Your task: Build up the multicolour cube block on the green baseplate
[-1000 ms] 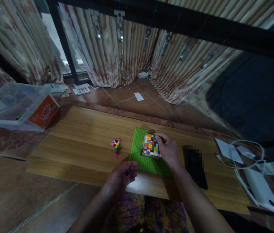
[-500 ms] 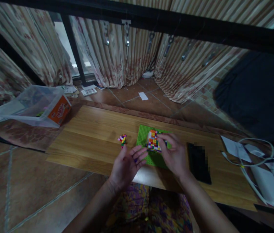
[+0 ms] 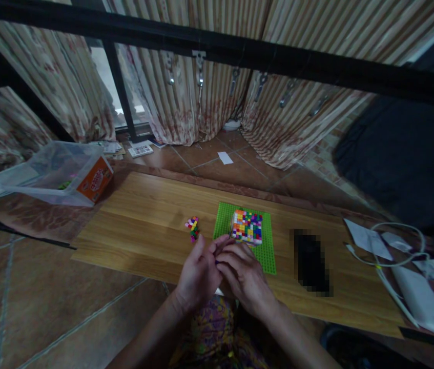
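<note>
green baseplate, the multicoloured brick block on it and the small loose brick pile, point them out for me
green baseplate (image 3: pixel 268 254), head view, bare studded strip at its right front.
multicoloured brick block (image 3: pixel 247 226), head view, middle of its top face.
small loose brick pile (image 3: pixel 192 228), head view, centre of the cluster on the wood.

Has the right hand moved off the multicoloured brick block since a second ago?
Yes. The right hand drew back from the brick block toward the person, meeting the left hand.

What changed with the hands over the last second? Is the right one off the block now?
Yes. The right hand left the multicoloured block cube and drew back to meet the left hand at the near edge of the green baseplate; their fingertips now touch, and what they pinch cannot be made out. The cube, the small loose brick pile and the dark phone stayed put.
</note>
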{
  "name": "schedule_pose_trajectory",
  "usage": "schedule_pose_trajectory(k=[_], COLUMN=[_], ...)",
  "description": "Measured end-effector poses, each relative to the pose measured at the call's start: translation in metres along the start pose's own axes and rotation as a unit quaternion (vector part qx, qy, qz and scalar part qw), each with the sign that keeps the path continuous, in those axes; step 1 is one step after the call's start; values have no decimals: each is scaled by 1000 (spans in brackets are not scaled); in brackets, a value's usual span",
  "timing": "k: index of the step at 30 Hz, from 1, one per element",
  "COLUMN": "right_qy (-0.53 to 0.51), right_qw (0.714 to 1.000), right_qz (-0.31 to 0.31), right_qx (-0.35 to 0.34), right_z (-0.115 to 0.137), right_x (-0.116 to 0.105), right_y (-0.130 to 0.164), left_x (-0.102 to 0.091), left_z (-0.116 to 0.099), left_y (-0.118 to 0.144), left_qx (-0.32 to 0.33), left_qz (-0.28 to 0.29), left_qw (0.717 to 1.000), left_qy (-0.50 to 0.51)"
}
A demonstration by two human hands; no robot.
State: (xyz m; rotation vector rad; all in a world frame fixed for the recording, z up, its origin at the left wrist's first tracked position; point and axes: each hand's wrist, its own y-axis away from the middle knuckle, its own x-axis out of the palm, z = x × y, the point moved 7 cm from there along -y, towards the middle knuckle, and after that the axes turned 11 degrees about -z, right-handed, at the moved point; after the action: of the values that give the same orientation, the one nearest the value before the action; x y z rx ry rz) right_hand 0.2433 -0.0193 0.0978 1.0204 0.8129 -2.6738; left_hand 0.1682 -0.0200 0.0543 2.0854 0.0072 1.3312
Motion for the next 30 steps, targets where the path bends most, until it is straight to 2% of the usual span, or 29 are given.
schedule_pose_trajectory(k=[4, 7, 12, 14, 19, 24, 30], right_qy=[3, -13, -20, -19, 62, 154, 193], right_qw=[1000, 999, 985, 980, 986, 985, 979], right_qz=[4, -6, -103, -125, -120, -74, -64], right_qx=[10, 38, 139, 154, 100, 37, 18], right_z=[2, -5, -49, -67, -89, -92, -96], right_x=[-1, -9, -43, -53, -59, -49, -44], right_y=[1, -2, -18, -28, -52, -64, -65], left_x=[3, -3, -21, -28, -41, -44, -46], left_z=[0, 0, -5, -7, -12, -14, -14], left_y=[-1, -3, -7, -8, -11, -14, -18], left_qx=[7, 7, 6, 9, 30, 53, 58], left_qz=[7, 2, -37, -52, -80, -81, -93], left_qw=[1000, 1000, 999, 997, 993, 989, 987], left_qy=[6, 4, -39, -51, -80, -113, -118])
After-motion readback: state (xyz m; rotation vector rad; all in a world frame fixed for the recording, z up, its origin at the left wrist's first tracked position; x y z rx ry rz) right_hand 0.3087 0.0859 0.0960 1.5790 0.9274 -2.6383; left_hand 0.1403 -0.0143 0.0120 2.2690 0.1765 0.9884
